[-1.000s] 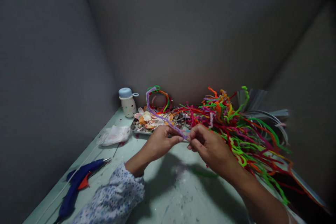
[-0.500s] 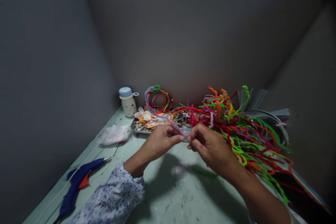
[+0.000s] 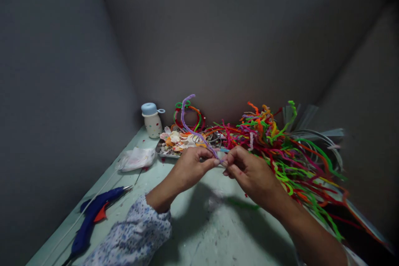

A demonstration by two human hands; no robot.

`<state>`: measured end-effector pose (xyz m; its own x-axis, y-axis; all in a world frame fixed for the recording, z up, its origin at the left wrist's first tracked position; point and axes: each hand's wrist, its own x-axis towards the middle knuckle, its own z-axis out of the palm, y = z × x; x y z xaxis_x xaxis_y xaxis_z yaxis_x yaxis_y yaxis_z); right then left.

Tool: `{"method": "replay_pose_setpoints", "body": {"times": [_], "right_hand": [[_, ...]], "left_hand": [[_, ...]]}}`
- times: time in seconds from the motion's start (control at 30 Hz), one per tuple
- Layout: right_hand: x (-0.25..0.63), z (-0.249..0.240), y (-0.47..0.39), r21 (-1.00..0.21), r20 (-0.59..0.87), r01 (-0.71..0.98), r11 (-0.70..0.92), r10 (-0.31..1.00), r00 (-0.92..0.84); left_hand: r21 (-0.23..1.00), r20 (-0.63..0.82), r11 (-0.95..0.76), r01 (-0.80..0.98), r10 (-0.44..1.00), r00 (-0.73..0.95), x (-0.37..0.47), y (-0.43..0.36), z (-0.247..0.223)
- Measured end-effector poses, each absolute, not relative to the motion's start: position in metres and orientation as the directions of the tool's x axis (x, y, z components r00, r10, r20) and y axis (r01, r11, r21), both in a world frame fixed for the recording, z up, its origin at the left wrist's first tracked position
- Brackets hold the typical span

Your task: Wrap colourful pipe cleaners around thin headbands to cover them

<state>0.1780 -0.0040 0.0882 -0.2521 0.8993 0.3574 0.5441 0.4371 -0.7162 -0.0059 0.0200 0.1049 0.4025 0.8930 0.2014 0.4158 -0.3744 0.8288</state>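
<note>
Your left hand [image 3: 188, 170], on the near side of the metal tray [image 3: 168, 156], pinches the purple pipe cleaner [image 3: 192, 132] between thumb and finger. Your right hand [image 3: 249, 172], to the near right of the tray, is drawn narrow on the same strand's near end; the exact contact is hidden by the fingertips. The strand runs up from both hands and, from this view, arches across the tray.

The step in hand is judged to be shaping that near end. Keep your left pinch firm and close to the bend, and let the right fingertips work in small turns, so that the fold stays tight and the core does not kink elsewhere. Keep the free length clear of the wrapped ring [image 3: 200, 121] above the tray and the tangled pile [image 3: 264, 133] to its right, as it could snag.

Compared with half a second ago, the strand's free end stands higher above the tray and leans further right, now passing in front of the ring. Both hands hold almost the same position.
</note>
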Motion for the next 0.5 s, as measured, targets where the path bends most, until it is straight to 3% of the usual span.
{"method": "replay_pose_setpoints", "body": {"times": [0.4,0.5], "right_hand": [[0.1761,0.0839,-0.0048,-0.713,0.358,0.537,0.450,0.893,-0.272],[0.1772,0.0852,-0.0031,-0.727,0.341,0.538,0.427,0.904,-0.256]], "left_hand": [[0.771,0.212,-0.379,0.512,0.910,0.356,-0.0017,0.0163,0.1098],[0.804,0.183,-0.358,0.476,0.909,0.375,-0.0016,0.0172,0.1085]]}}
